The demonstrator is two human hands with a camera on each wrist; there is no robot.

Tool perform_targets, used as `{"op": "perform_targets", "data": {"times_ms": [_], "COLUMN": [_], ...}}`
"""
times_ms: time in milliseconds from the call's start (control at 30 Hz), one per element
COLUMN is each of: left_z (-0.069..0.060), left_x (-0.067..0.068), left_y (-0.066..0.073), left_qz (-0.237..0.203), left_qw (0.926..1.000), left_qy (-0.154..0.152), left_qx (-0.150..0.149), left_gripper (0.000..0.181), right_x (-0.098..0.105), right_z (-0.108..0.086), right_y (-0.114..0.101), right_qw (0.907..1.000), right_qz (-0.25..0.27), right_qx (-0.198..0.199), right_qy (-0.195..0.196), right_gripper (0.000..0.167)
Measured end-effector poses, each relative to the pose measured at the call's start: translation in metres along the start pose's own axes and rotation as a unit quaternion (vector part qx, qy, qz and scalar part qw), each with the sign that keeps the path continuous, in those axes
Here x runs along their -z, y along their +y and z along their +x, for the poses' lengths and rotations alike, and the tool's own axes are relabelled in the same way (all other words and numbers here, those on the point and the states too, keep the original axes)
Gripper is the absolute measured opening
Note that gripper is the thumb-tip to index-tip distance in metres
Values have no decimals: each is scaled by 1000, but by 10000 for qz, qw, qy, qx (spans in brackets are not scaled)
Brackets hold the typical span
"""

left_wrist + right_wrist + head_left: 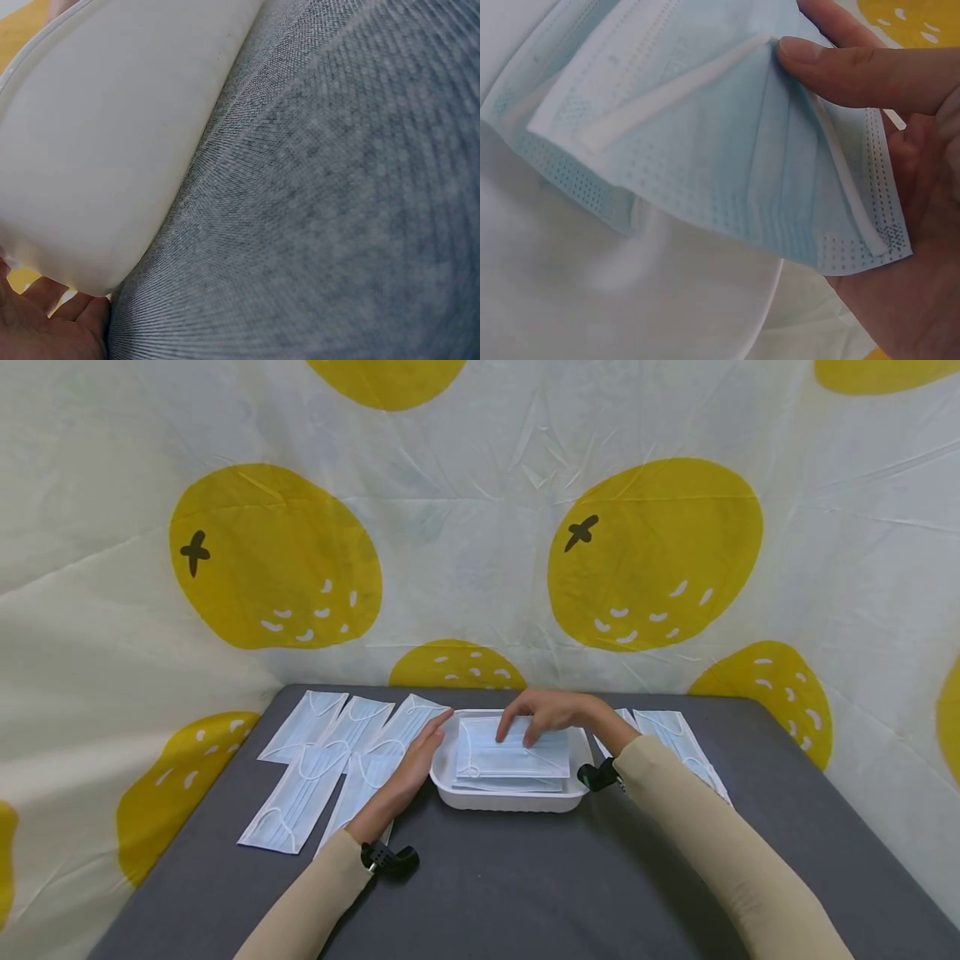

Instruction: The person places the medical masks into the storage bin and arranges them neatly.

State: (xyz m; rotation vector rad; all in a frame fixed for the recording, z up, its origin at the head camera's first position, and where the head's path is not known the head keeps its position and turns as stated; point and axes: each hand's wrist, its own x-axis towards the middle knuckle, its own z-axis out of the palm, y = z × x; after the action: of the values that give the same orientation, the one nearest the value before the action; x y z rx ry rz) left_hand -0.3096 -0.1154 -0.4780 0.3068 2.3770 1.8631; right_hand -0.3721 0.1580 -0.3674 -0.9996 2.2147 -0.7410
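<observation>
A white plastic tray [512,802] stands on the table, with blue pleated face masks stacked in it. My left hand [411,766] lies along the tray's left side. Its fingers look mostly straight, and in the left wrist view the fingers [56,304] are at the tray's end wall [90,225]. Over the stack, my right hand [551,710] reaches down and pinches the top face mask [551,764]. Seen from the right wrist, the thumb [840,71] lies over the mask [720,150] by an ear loop, the palm behind it. Another mask [577,172] shows beneath.
Several face masks [300,789] lie overlapping on the dark grey table [487,893] left of the tray, partly behind my left hand. More masks [671,731] lie on the right, partly hidden by my right forearm. A white curtain [465,560] with yellow fruit prints hangs behind.
</observation>
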Motion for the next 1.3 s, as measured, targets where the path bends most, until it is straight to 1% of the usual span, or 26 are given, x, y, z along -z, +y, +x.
{"op": "perform_targets", "data": {"times_ms": [233,600,1067,1300], "left_z": [1,2,1,1], "left_x": [-1,-1,-1,-2], "left_y": [-1,-1,-2,-1], "left_qz": [-37,-75,-115,-101], "left_qw": [10000,9999,9999,9999], "left_qy": [-7,-49,-39,-57], "left_qx": [-29,-76,-97,-63], "left_gripper": [49,49,49,49], "right_x": [-3,-8,-13,-13], "right_z": [3,13,18,19], "right_y": [3,11,13,13], "right_qw": [9994,9990,9984,9982], "right_qz": [252,146,108,180], "right_qx": [24,-204,-415,-379], "right_qy": [-226,-374,-376,-434], "right_gripper": [43,45,44,45]}}
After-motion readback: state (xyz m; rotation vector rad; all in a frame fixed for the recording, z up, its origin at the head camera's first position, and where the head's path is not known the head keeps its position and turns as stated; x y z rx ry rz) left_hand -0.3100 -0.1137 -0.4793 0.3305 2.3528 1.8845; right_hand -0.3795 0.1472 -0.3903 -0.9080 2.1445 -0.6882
